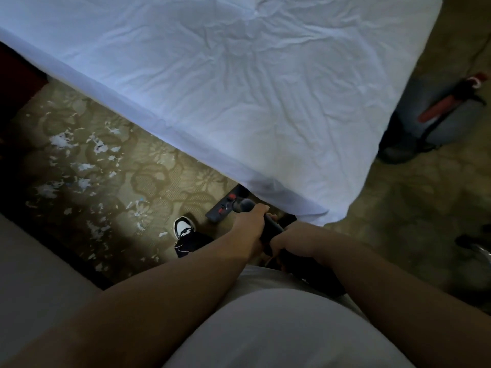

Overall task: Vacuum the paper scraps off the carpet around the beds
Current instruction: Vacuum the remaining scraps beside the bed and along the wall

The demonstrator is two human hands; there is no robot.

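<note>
Both my hands hold a black vacuum wand (pixel 271 224) in front of my body. My left hand (pixel 251 224) grips it higher up, and my right hand (pixel 295 241) grips it just below, nearer my waist. The wand runs down to a dark floor head (pixel 221 209) with red marks, lying on the patterned carpet (pixel 164 179) at the corner of the white bed (pixel 252 88). White paper scraps (pixel 79 160) lie scattered over the carpet to the left, in the aisle between the beds.
A second bed's edge (pixel 34 266) fills the lower left. My black-and-white shoe (pixel 183 229) stands beside the floor head. A grey vacuum canister (pixel 438 118) with a red handle stands on the carpet right of the bed. A dark object (pixel 473 243) lies at the right edge.
</note>
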